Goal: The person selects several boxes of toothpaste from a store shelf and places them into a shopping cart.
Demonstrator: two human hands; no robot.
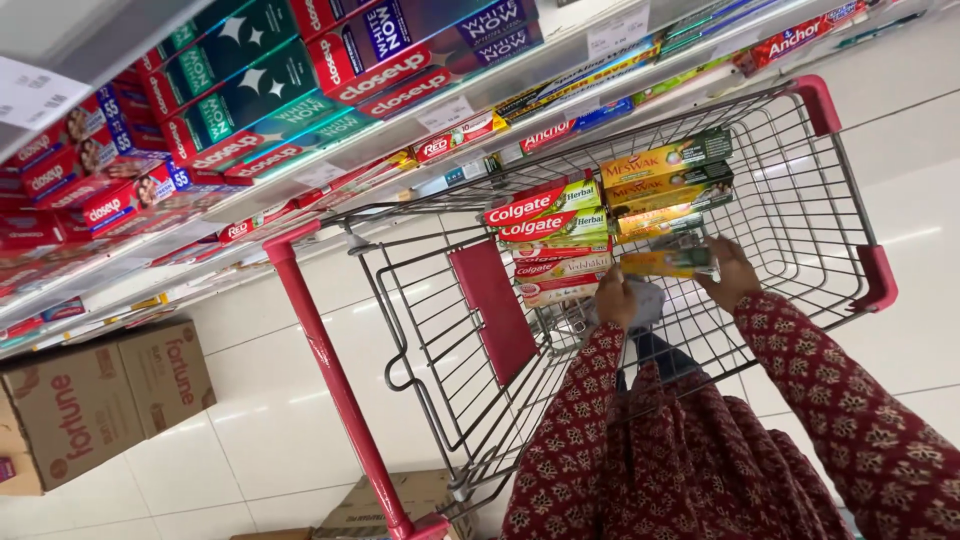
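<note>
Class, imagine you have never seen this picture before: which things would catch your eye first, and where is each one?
First comes the wire shopping cart with red trim, filling the middle, with stacked toothpaste boxes inside. Just below them, the left hand and right hand together hold a yellow box over the cart. At upper left, store shelves are packed with red and green cartons.

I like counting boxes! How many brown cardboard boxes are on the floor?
2. One big cardboard box stands at the left under the shelves; one flattened-looking box lies by the trolley's bottom. More may be hidden.
</note>
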